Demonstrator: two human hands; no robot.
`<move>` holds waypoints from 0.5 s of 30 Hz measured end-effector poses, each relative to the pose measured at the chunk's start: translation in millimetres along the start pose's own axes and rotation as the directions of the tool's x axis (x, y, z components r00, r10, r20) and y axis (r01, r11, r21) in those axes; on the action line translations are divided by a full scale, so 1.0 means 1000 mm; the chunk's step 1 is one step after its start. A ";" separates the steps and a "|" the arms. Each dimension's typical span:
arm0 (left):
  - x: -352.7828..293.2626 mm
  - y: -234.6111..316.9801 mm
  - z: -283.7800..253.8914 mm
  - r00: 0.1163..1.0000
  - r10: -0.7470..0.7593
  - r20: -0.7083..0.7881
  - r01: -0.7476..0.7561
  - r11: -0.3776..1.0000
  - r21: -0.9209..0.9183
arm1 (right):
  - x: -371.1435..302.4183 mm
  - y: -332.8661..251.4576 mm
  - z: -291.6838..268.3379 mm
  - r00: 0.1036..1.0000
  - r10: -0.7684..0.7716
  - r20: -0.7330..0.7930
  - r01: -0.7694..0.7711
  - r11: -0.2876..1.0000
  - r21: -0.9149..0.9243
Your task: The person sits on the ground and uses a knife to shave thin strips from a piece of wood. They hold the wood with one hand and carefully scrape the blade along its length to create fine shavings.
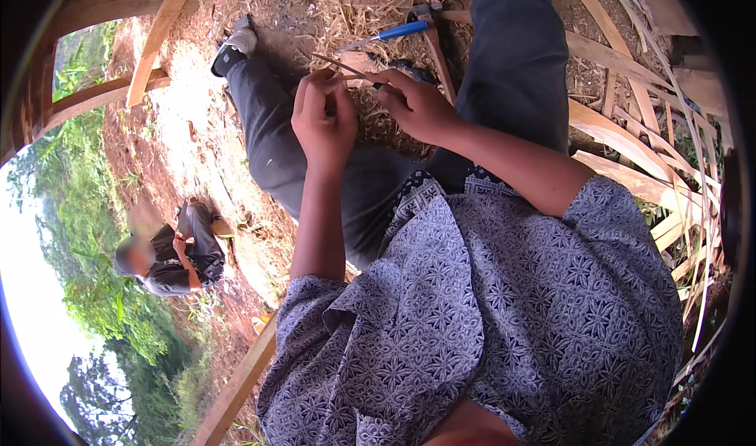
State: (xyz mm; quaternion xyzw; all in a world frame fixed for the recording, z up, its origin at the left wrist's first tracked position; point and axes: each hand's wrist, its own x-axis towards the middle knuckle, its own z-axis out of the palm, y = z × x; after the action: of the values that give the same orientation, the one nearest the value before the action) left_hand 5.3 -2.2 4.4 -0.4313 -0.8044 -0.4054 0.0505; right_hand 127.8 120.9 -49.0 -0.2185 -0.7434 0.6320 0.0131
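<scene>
Both my hands are raised close together above the ground between my legs. My left hand (324, 119) is closed, its fingertips pinching a thin pale strip (351, 77) that is mostly hidden. My right hand (416, 109) is closed around the end of a slim, brown, rod-like piece (337, 64), which points away to the upper left past my left fingertips. A small dark part shows at my right fingers; whether it belongs to the rod I cannot tell. Just beyond the hands lie a blue-handled tool (403, 31) with a thin metal shaft and a hammer (438, 52) with a wooden handle.
Wood shavings and split wooden strips (626, 139) cover the ground on the right. My outstretched legs (516, 60) flank the work. A wooden beam (244, 375) runs near my left side. Farther left, another person (185, 249) sits on the reddish earth before green bushes.
</scene>
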 end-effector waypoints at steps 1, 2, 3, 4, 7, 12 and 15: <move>0.001 0.001 0.000 1.000 0.010 -0.001 -0.010 1.000 0.007 | 0.000 0.013 0.001 1.000 -0.002 -0.004 0.002 1.000 0.005; 0.000 0.002 0.000 1.000 -0.024 -0.002 0.024 1.000 -0.006 | 0.001 0.033 0.004 0.996 0.076 -0.039 -0.072 0.993 0.093; -0.002 0.003 -0.002 0.998 -0.057 0.002 0.057 0.998 -0.021 | 0.004 0.056 0.006 0.985 0.159 -0.070 -0.144 0.972 0.183; -0.005 0.004 -0.006 0.996 -0.094 0.001 0.094 0.995 -0.030 | 0.008 0.059 0.004 0.967 0.239 -0.085 -0.208 0.939 0.273; -0.026 0.003 -0.022 0.982 -0.187 0.010 0.187 0.982 -0.021 | 0.020 0.064 -0.015 0.808 0.588 0.032 -0.548 0.731 0.407; -0.061 0.001 -0.044 0.958 -0.239 0.159 0.226 0.969 0.097 | 0.026 0.078 -0.008 0.906 0.422 0.023 -0.417 0.885 0.209; -0.078 0.002 -0.045 0.877 -0.396 0.272 0.358 0.916 0.179 | 0.028 0.095 0.003 0.915 0.394 0.088 -0.396 0.918 -0.004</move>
State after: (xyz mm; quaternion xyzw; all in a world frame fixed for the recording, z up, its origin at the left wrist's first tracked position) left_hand 43.3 -83.5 1.9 -0.3191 -0.8945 -0.2863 -0.1270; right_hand 130.9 137.7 -146.6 -0.3362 -0.6793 0.6358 -0.1457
